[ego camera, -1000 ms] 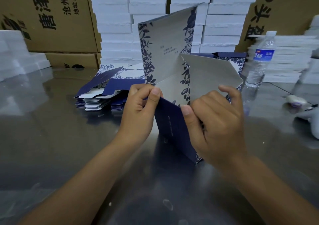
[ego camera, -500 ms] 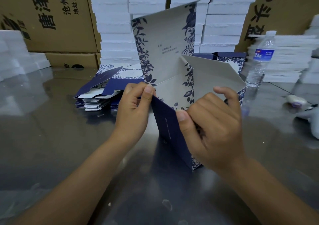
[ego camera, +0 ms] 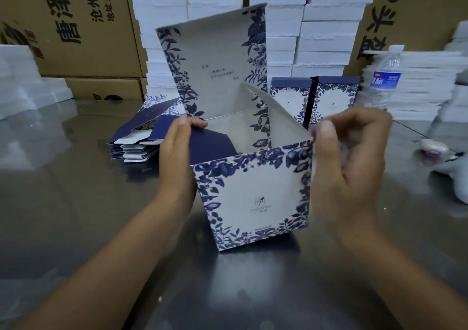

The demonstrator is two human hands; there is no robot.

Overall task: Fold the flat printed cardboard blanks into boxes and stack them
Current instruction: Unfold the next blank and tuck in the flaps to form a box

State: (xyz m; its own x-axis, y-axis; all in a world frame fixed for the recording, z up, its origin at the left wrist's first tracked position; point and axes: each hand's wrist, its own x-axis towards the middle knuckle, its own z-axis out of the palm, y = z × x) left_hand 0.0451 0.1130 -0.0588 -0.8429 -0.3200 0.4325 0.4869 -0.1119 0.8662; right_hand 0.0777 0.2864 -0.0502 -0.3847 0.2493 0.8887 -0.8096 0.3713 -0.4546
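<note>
A white box with blue leaf print (ego camera: 255, 198) stands upright on the dark table, squared up, its top open and its tall lid flap raised at the back. My left hand (ego camera: 177, 157) is against the box's left side, with its thumb over the navy side flap at the top edge. My right hand (ego camera: 347, 167) is at the box's right top corner, fingers loosely curled and blurred; its grip is unclear. A pile of flat printed blanks (ego camera: 144, 139) lies behind my left hand. Two folded boxes (ego camera: 314, 96) stand side by side at the back right.
White foam stacks (ego camera: 278, 13) and brown cartons (ego camera: 76, 25) wall off the back. A water bottle (ego camera: 385, 76) stands at the right, with a pale tool (ego camera: 450, 175) and a small white object (ego camera: 433, 147) near the right edge. More white stacks sit far left and right.
The blank has gone from a slanted, half-collapsed shape to a squared box with its printed front facing me. My right hand has left the navy panel and moved to the right corner.
</note>
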